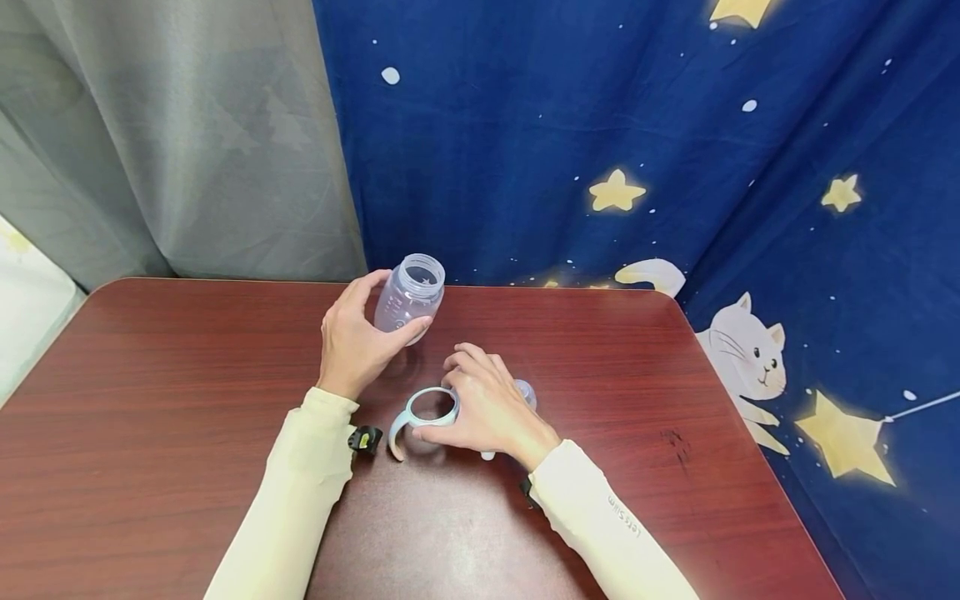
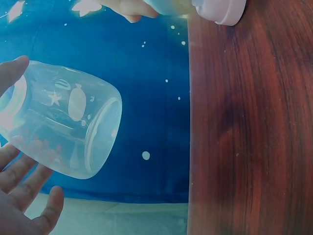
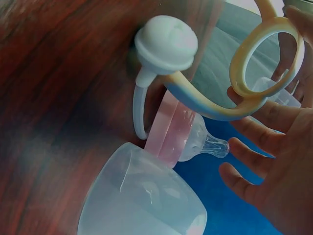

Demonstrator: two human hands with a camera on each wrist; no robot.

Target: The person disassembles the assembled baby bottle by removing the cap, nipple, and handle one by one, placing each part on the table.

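My left hand [image 1: 352,337] grips a clear, open-necked baby bottle [image 1: 401,310] round its side, near the table's far edge. In the left wrist view the bottle [image 2: 63,117] shows printed pictures and its base. My right hand [image 1: 487,408] holds a pastel ring with curved handles [image 3: 205,105], pinching the ring's rim between thumb and fingers. Beneath that hand, the right wrist view shows a clear teat [image 3: 210,144] in a pink collar [image 3: 168,129]. Beside these lie a translucent dome cap [image 3: 142,196] and a white weighted ball [image 3: 166,46] on a straw [image 3: 140,107].
The brown wooden table [image 1: 187,433] has rounded far corners. Behind it hang a grey curtain [image 1: 247,150] and a blue curtain [image 1: 487,150] with stars and a cat. A dark mark [image 1: 677,446] shows on the table's right side.
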